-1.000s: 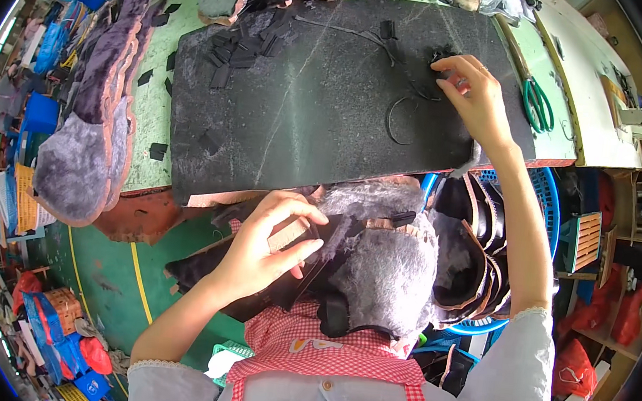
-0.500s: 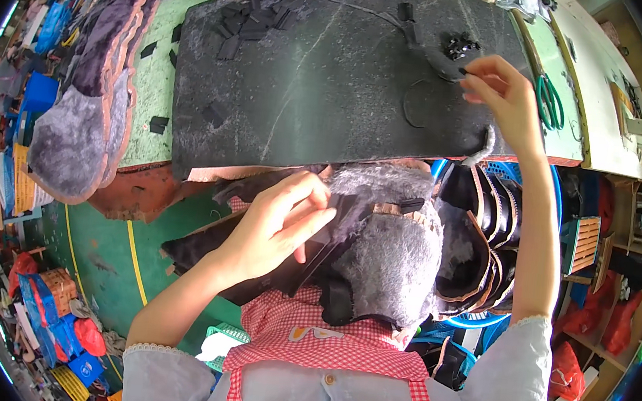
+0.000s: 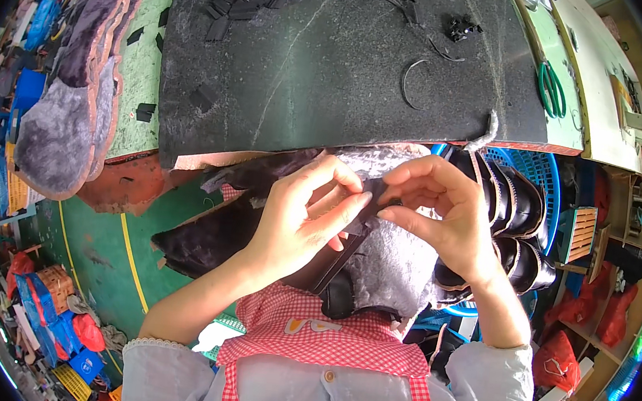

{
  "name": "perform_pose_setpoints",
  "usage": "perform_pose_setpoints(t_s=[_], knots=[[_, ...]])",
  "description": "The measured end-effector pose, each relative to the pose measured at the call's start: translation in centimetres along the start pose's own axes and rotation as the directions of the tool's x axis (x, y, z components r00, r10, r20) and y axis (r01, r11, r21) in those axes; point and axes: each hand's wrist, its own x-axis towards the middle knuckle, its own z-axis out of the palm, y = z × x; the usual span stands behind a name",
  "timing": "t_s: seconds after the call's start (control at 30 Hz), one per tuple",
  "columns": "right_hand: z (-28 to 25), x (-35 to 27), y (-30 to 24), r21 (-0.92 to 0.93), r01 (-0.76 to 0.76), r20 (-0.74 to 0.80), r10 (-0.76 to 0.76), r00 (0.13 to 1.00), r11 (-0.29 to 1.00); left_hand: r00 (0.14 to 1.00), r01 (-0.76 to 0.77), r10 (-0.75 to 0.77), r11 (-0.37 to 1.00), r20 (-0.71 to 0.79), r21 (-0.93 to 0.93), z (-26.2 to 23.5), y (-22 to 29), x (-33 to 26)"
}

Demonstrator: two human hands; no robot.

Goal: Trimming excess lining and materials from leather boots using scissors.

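- Head view: the left hand point(image 3: 300, 218) and right hand point(image 3: 443, 212) meet over a grey furry piece point(image 3: 396, 266) in the lap, fingers pinched closed on a small black strip point(image 3: 371, 205) between them.
- Just beyond lies a black work mat point(image 3: 334, 63); green scissors point(image 3: 552, 87) rest beside it.

I am seeing a black mat point(image 3: 333, 70) lying over a green bench point(image 3: 144, 67), grey fur point(image 3: 396, 266) under a black strip point(image 3: 361, 224), green scissors point(image 3: 552, 87), a blue basket point(image 3: 544, 172), and a red-and-white checked apron point(image 3: 323, 336).
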Motion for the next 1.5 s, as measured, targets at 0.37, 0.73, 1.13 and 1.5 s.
perform_pose_setpoints(t_s=[0.37, 0.73, 1.13, 1.5], knots=[[-0.7, -0.6, -0.2, -0.386, -0.051, -0.095, 0.016, 0.995, 0.921, 0.999, 0.028, -0.025, 0.991, 0.029, -0.133, -0.5, 0.0, -0.2], [-1.2, -0.5, -2.3, -0.137, -0.028, -0.017, 0.026, 1.0, 0.99, 0.998, -0.06, 0.061, 0.997, 0.008, -0.039, 1.0, -0.6, -0.1], [-1.5, 1.6, -6.1, -0.576, 0.127, 0.224, 0.006, 0.975, 0.808, 0.991, -0.128, 0.124, 0.987, 0.051, 0.095, 1.5, -0.5, -0.1], [-1.4, 0.4, -4.0, -0.549, 0.054, 0.188, 0.06, 0.98, 0.834, 0.997, 0.046, -0.044, 0.998, 0.064, -0.042, 1.3, -0.5, 0.3]])
